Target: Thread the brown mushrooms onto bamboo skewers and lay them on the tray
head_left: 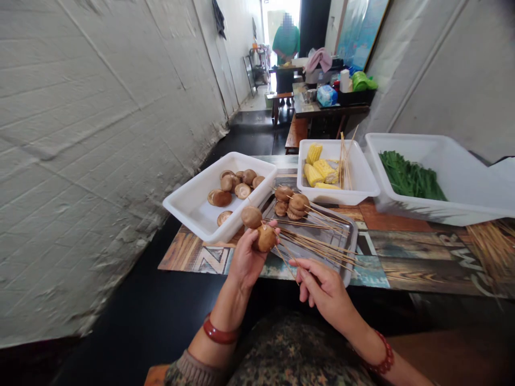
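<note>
My left hand is closed around a brown mushroom, its thumb and fingers on the cap's sides. A second mushroom sits just beyond it on the same wooden skewer. Between thumb and fingers, my right hand grips the near end of that skewer. Behind the hands, a metal tray bears loose skewers and several skewered mushrooms. To the left, more loose mushrooms lie in a white plastic bin.
A white bin holds corn pieces and upright skewers. Right of it, a larger bin contains green leaves. More skewers lie at the table's right. A person stands far back, near another cluttered table.
</note>
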Available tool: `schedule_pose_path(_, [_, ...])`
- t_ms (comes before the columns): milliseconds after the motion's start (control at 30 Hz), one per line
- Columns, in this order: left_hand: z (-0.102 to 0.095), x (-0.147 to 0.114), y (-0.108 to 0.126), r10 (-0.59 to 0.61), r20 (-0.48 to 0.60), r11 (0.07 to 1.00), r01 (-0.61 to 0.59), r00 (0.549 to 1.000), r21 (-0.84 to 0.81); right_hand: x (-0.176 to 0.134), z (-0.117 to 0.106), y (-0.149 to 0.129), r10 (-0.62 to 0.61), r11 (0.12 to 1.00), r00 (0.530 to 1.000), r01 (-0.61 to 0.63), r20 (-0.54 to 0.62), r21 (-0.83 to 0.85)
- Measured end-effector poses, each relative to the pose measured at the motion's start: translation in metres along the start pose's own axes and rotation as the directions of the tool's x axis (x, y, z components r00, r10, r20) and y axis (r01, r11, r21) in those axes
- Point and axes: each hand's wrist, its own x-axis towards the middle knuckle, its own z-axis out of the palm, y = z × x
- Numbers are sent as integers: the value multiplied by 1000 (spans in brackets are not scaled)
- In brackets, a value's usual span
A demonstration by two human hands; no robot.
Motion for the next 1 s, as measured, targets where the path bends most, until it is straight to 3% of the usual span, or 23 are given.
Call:
schedule_pose_path(100, [2,-1,1,9,53,1000,-10,999,16,-3,2,1,-25,999,999,26,37,-30])
schedule_pose_path(200, [4,-2,2,11,48,1000,-11,999,4,-5,2,0,-126,977,992,127,18,-174])
schedule_pose_path(333, [4,-4,1,-51,-12,995,50,999,-80,-7,2,-4,-293,874,954,237,-70,-424])
schedule_pose_path(433, [5,-6,-1,-88,-13,984,85,996,-158,-7,4,-7,-390,799,918,301,-67,-520])
schedule_pose_path(700, [6,-9,-2,-56,-57,976,43,997,-213,-14,15,-4,-469,738,881,428,58,-522])
schedule_pose_path(1000, [7,-11,4,-24,-107,964,-6,994,-266,-20,16,-6,-506,713,861,450,50,-538])
